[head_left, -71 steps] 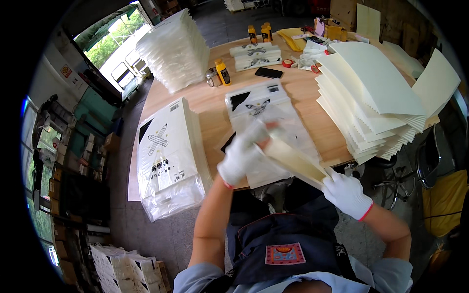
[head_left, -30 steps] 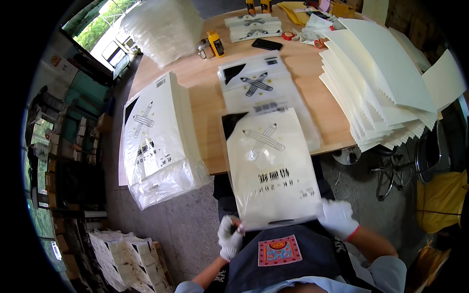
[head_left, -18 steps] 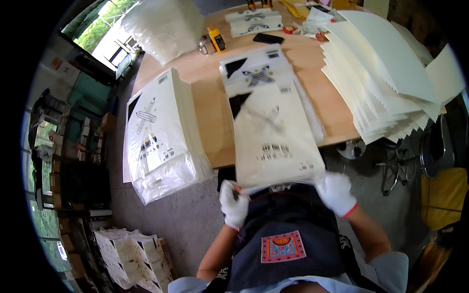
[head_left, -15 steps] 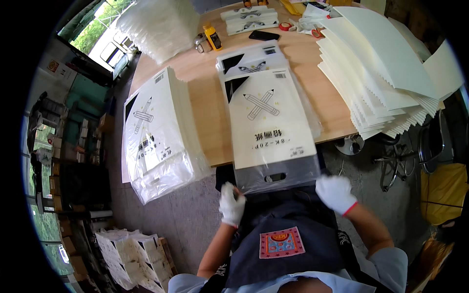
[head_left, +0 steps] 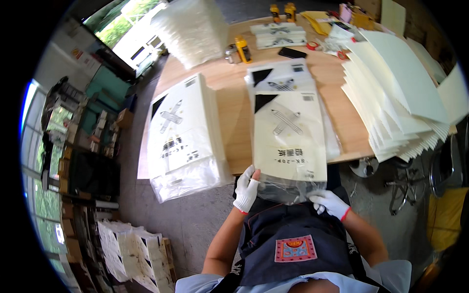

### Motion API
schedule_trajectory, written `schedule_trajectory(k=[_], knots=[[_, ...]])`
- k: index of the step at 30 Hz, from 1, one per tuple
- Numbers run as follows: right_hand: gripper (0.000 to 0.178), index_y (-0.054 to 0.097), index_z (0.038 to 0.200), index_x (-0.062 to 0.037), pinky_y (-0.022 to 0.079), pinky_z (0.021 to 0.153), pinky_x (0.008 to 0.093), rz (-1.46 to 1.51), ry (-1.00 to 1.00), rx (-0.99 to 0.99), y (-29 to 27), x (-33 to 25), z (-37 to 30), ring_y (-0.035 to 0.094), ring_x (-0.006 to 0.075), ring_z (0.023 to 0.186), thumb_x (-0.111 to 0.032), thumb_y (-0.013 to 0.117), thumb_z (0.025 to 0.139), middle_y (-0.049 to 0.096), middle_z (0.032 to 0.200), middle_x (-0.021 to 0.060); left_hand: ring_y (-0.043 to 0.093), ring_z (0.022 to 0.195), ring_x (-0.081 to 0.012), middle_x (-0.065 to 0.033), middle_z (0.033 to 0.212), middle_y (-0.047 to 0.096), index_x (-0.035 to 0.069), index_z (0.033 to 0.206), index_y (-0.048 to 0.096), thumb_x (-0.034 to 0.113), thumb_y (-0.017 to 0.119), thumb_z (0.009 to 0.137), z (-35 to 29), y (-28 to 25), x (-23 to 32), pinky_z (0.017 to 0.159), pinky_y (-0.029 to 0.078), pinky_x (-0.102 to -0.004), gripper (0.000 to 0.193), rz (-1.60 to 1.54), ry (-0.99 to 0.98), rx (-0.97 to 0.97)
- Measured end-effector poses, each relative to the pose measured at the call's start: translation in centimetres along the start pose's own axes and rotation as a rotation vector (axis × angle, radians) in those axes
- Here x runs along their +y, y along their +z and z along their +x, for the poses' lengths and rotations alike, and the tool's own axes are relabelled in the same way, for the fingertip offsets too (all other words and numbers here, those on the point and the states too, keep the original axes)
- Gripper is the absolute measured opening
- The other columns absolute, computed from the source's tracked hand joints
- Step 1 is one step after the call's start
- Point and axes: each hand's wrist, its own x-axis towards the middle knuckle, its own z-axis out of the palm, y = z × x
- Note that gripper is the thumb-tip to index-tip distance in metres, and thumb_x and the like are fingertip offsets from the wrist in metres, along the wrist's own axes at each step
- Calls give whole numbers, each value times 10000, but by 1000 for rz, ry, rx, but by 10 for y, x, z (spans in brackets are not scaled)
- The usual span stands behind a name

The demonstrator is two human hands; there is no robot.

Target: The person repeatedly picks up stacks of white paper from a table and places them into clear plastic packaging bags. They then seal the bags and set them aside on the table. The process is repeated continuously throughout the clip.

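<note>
Both hands have come in to the near end of the clear bag (head_left: 290, 149) since a moment ago, when they hung just off its corners. It lies flat on other bags at the table's edge, the cream paper (head_left: 287, 168) showing inside and the crinkled loose end jutting past the edge toward my apron (head_left: 293, 229). My left hand (head_left: 246, 189) is half open along the side, thumb out, touching the plastic; I can't tell whether it grips. My right hand (head_left: 330, 202) is curled nearly closed, fingertips seeming to pinch the loose corner. Working the plastic well, I'd judge, means even tension on both sides, leaving the paper's weight on the table (head_left: 232, 110). Beneath and beyond it show the printed bags (head_left: 281, 71), whose contents I can't make out. To the left is a pile of filled bags (head_left: 183, 129), paper visible in the top one. Farther off stand a jar (head_left: 232, 54) and a yellow bottle (head_left: 243, 49), contents unclear.
</note>
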Motion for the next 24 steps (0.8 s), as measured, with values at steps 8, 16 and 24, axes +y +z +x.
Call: schedule_trajectory(k=[8, 16, 24], knots=[[495, 401, 1344, -11, 466, 909, 351, 505, -161, -278, 25, -39, 7, 558, 232, 1087, -299, 494, 953, 542, 1245, 110, 548, 663, -289, -140, 771, 551, -1, 866, 544, 162, 615, 866, 24, -29, 66, 633, 447, -350, 178, 288, 428, 17], [298, 572, 1145, 1, 515, 684, 280, 324, -285, -292, 146, -131, 100, 630, 145, 784, -207, 567, 931, 654, 928, 75, 393, 565, -95, 36, 628, 357, 67, 801, 519, 38, 472, 924, -19, -133, 106, 560, 379, -276, 135, -243, 520, 528], [256, 606, 1002, 25, 497, 707, 260, -18, -382, -210, 258, -190, 173, 624, 138, 789, -208, 612, 897, 666, 952, 108, 556, 873, -126, -86, 942, 591, 35, 1020, 600, 107, 429, 963, 15, -293, -18, 766, 448, -249, 194, 141, 374, 878]])
